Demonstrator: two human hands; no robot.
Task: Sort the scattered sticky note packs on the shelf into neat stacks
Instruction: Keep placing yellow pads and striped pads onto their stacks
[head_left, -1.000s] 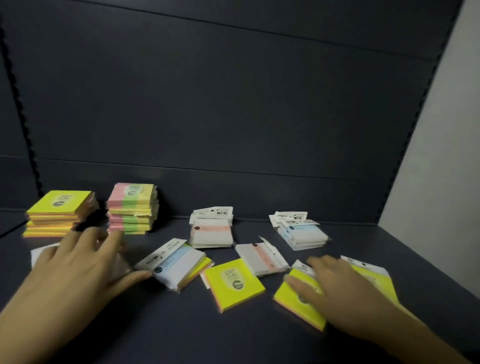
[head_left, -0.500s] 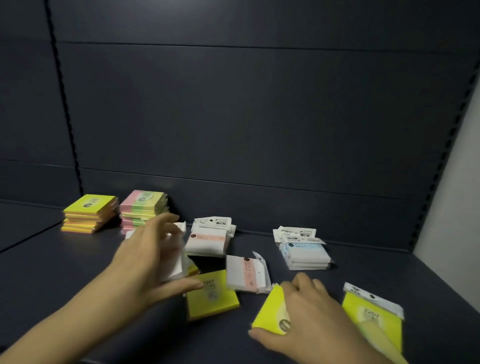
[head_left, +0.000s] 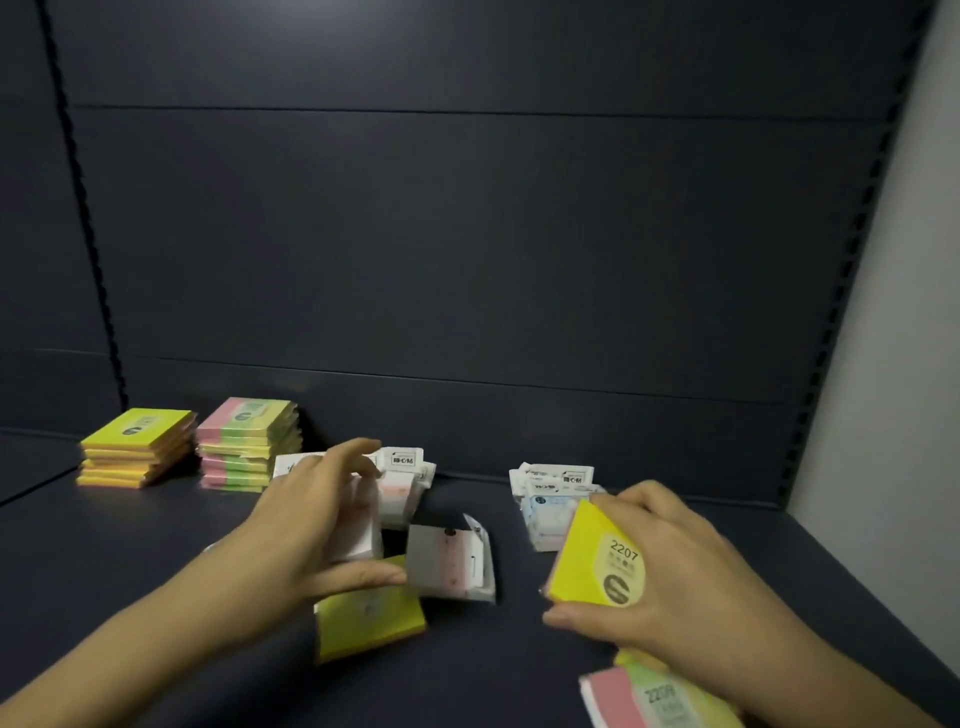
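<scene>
1. The fingers of the right hand (head_left: 670, 577) are curled around a yellow pack (head_left: 592, 564); the thumb is under its lower edge and the other fingers are on its upper corner and behind it.
2. This yellow pack is lifted off the shelf (head_left: 156, 561) and tilted, so its face with the label "2207" looks toward the camera and to the left. Its long axis runs from lower left to upper right.
3. The fingers of the left hand (head_left: 311, 530) hold a white pack (head_left: 358, 525). The thumb points to the right, near a white and pink pack (head_left: 449, 564) that lies on the shelf and leans a little to the right.
4. A flat yellow pack (head_left: 369, 621) lies just under the left thumb.
5. Under the right wrist lies a pink and green pack (head_left: 644, 696) marked "2209".
6. Behind the hands stand two piles of white packs: one (head_left: 405, 483) partly hidden by the left hand, one (head_left: 550, 499) beside the right hand.
7. At the back left there are two neat stacks, a yellow stack (head_left: 137, 447) and a pink and green stack (head_left: 249, 447), just beside each other.
</scene>
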